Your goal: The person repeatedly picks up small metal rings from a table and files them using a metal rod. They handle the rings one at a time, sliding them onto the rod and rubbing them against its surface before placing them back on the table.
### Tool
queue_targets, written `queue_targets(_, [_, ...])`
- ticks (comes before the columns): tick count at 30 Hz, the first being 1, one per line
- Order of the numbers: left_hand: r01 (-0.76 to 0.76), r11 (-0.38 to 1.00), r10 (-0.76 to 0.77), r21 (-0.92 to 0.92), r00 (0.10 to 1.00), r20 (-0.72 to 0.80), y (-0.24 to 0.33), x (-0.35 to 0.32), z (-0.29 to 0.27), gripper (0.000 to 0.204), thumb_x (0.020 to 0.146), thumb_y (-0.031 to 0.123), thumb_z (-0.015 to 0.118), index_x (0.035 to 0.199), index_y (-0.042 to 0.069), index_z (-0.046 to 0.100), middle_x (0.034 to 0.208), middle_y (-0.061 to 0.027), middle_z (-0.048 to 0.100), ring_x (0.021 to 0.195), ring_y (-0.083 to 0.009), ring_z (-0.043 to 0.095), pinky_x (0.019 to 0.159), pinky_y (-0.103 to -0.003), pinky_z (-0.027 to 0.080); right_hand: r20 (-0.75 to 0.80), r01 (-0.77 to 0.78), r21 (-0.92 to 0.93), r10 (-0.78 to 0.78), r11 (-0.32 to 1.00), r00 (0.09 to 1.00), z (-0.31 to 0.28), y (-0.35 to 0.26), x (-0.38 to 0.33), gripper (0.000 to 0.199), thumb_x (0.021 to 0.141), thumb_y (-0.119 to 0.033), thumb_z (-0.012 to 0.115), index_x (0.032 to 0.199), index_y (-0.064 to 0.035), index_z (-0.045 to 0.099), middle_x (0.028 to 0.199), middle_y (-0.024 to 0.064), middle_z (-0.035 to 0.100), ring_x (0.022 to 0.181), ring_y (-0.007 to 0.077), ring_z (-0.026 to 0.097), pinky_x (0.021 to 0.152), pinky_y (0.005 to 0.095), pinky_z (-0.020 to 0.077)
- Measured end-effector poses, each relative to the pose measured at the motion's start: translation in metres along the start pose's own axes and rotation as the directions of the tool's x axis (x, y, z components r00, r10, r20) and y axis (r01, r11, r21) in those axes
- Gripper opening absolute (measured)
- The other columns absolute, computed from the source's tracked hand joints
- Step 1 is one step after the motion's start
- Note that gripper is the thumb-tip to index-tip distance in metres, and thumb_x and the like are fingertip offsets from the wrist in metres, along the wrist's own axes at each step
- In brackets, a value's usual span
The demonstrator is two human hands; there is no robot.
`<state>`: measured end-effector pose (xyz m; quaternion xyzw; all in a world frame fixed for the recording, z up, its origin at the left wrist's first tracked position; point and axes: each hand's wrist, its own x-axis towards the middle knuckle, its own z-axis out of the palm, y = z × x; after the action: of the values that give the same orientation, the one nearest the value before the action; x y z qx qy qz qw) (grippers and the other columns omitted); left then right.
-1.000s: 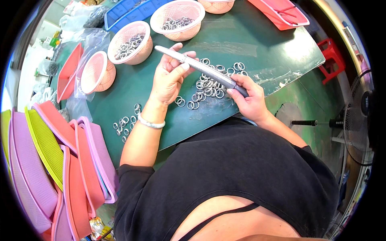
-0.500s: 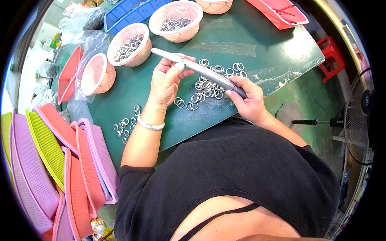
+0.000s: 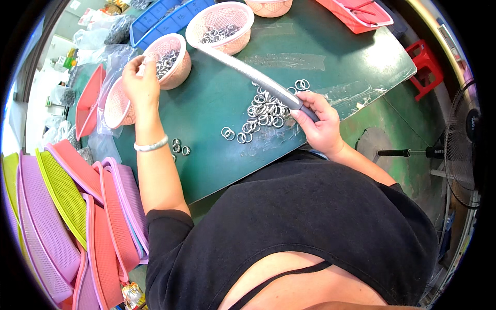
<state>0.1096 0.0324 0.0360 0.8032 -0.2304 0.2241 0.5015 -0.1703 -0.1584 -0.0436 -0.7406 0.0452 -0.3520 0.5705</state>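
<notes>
My right hand (image 3: 321, 125) is wrapped round the dark handle of a ring mandrel (image 3: 247, 77), a long tapered silver rod pointing up and left. No ring can be made out on the rod. Over the rims of two pink baskets, my left hand (image 3: 141, 85) has its fingers curled together; whatever they hold, if anything, is hidden. One of these, a pink basket (image 3: 181, 74), has metal rings (image 3: 166, 63) in it. Beneath the mandrel lies a pile of silver rings (image 3: 264, 111). A few more rings (image 3: 176, 145) lie beside my left forearm, partly covered by it.
Another pink basket with rings (image 3: 243, 42) and a blue divided tray (image 3: 170, 23) stand at the back of the green table (image 3: 227, 170). A red tray (image 3: 356, 15) sits far right. Stacked plastic baskets (image 3: 62, 206) are at left; a fan (image 3: 460, 144) and red stool (image 3: 424, 70) at right.
My left hand has left the mandrel and moved left to the pink baskets. My right hand still holds the mandrel by its handle.
</notes>
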Motion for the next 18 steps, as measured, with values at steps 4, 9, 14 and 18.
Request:
queue_targets(4, [-0.399,0.890,0.393,0.220,0.917,0.072,0.017,-0.026,0.019,0.026,0.076,0.013,0.060,0.099,0.003,0.057,0.081,-0.0048,0.058,0.073,-0.0107,0.053,0.064,-0.023,0.043,-0.068,-0.070,0.216,0.087,0.974,0.994,0.003,-0.002,0.003,0.027,0.078,0.003,0.056,0.103,0.0043,0.047,0.085,0.0058,0.057,0.075,0.0072,0.052,0.068,0.0192,0.0415])
queue_targets(9, [-0.267,0.961,0.230,-0.066,0.651,0.723,0.055,-0.084,0.071,0.028,0.068,0.011,0.064,0.096,0.008,0.060,0.088,-0.0113,0.055,0.079,-0.0257,0.055,0.071,-0.033,0.045,-0.064,-0.119,0.237,0.137,0.964,0.988,0.000,0.000,0.004,0.026,0.078,0.002,0.055,0.103,0.0039,0.047,0.085,0.0053,0.057,0.076,0.0065,0.052,0.066,0.0185,0.0404])
queue_targets(14, [-0.343,0.926,0.344,-0.160,0.587,0.733,0.041,-0.089,0.091,0.022,0.066,0.007,0.065,0.088,0.007,0.062,0.086,-0.0094,0.055,0.082,-0.0255,0.052,0.074,-0.032,0.042,-0.063,-0.116,0.252,0.136,0.961,0.989,0.000,-0.002,0.004,0.025,0.079,0.002,0.054,0.103,0.0033,0.046,0.084,0.0044,0.057,0.074,0.0057,0.051,0.065,0.0180,0.0397])
queue_targets(18, [-0.248,0.938,0.348,-0.244,0.696,0.628,0.038,-0.088,0.084,0.013,0.066,0.004,0.063,0.079,0.004,0.060,0.079,-0.0092,0.055,0.078,-0.0253,0.053,0.071,-0.032,0.042,-0.049,-0.124,0.232,0.139,0.965,0.989,-0.001,0.001,0.003,0.024,0.079,0.001,0.055,0.102,0.0027,0.047,0.082,0.0035,0.056,0.072,0.0049,0.050,0.064,0.0175,0.0390])
